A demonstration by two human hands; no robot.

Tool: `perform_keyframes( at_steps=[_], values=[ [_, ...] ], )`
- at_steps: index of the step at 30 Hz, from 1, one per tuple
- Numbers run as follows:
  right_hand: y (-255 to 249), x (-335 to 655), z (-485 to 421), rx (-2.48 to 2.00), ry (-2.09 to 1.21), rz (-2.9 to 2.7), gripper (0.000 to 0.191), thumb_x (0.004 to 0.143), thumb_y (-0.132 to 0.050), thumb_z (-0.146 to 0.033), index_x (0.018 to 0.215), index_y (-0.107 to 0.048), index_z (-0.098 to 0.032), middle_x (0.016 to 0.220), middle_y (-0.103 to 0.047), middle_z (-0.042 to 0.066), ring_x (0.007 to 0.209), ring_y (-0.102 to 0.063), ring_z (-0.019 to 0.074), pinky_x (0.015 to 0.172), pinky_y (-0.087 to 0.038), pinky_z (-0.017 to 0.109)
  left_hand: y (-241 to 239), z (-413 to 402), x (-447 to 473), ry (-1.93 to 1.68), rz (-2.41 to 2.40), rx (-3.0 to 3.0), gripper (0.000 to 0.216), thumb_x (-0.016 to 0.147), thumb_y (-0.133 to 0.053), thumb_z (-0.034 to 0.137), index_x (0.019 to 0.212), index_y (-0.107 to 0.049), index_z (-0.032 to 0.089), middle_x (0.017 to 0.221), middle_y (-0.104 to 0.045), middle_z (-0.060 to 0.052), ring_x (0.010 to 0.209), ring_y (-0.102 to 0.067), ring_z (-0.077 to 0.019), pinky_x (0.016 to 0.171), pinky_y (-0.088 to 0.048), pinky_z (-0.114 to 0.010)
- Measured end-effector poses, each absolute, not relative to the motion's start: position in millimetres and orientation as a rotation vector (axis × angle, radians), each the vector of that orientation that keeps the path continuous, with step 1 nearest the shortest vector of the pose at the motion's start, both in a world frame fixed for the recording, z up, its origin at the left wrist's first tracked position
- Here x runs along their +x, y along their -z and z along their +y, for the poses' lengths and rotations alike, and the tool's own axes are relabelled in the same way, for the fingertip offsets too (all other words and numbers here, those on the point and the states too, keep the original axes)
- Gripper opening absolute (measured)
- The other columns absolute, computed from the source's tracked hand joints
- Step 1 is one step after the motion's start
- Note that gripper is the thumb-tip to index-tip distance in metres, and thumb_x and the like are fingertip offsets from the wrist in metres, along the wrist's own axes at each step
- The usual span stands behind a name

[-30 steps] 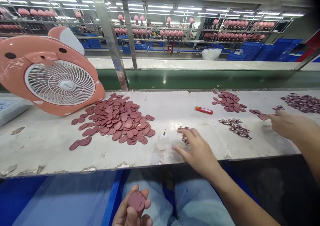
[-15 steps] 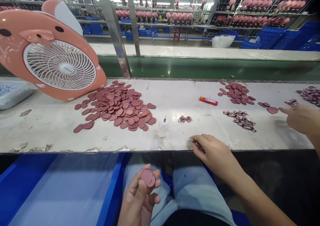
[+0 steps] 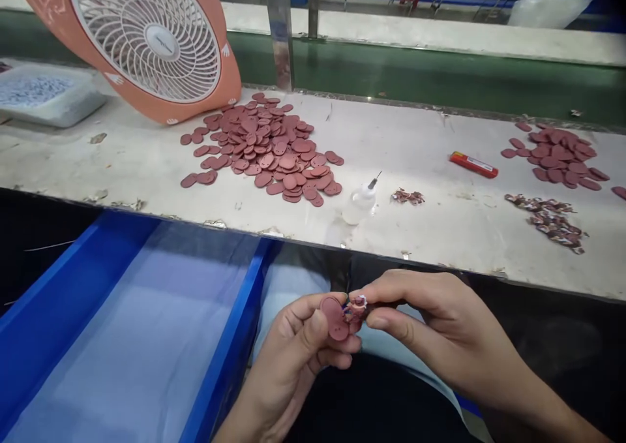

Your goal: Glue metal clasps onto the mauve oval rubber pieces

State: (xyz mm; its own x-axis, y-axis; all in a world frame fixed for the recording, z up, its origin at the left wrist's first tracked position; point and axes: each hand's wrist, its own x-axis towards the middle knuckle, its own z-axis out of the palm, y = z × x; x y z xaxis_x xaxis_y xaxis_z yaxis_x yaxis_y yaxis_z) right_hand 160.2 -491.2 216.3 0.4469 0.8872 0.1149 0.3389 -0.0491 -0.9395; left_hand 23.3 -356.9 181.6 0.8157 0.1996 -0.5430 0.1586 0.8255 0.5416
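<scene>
Right hand (image 3: pixel 433 322) now off the bench (image 3: pixel 415 130), holding a small part (image 3: pixel 358 304) against the disc (image 3: pixel 332 316); co-worker's hand out of view.

The person wears pale blue trousers (image 3: pixel 296 273) and, toward six o'clock, a black garment (image 3: pixel 366 404); left hand (image 3: pixel 300 348), right hand (image 3: pixel 440 322) and both forearms (image 3: pixel 528 391) are bare.

Maroon disc (image 3: pixel 335 318) in left hand (image 3: pixel 298 355).

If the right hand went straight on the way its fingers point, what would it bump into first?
Probably the reddish disc pinched in the left hand; the right hand points toward it from close by, though depth is hard to judge.
</scene>
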Motion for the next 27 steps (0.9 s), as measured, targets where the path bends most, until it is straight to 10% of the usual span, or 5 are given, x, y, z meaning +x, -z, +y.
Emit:
perform_keyframes(
  at_steps=[27],
  values=[
    [-221.1, 164.8, -486.4, -1.693, -0.6, -1.425, 0.017, 0.098, -0.06, -0.015, 0.109, -0.066, -0.026, 0.092, -0.073, -0.004, 0.082, -0.066, 0.0083, 0.075, -0.051, 0.017, -171.7, -355.2, 16.5, 0.022, 0.6, 0.55, 0.032, 0.071, -0.084, 0.044, 0.084, -0.08, 0.015, 0.066, -0.071, -0.003, 0.058, -0.068, -0.0114, 0.055, -0.055, -0.016]
  ],
)
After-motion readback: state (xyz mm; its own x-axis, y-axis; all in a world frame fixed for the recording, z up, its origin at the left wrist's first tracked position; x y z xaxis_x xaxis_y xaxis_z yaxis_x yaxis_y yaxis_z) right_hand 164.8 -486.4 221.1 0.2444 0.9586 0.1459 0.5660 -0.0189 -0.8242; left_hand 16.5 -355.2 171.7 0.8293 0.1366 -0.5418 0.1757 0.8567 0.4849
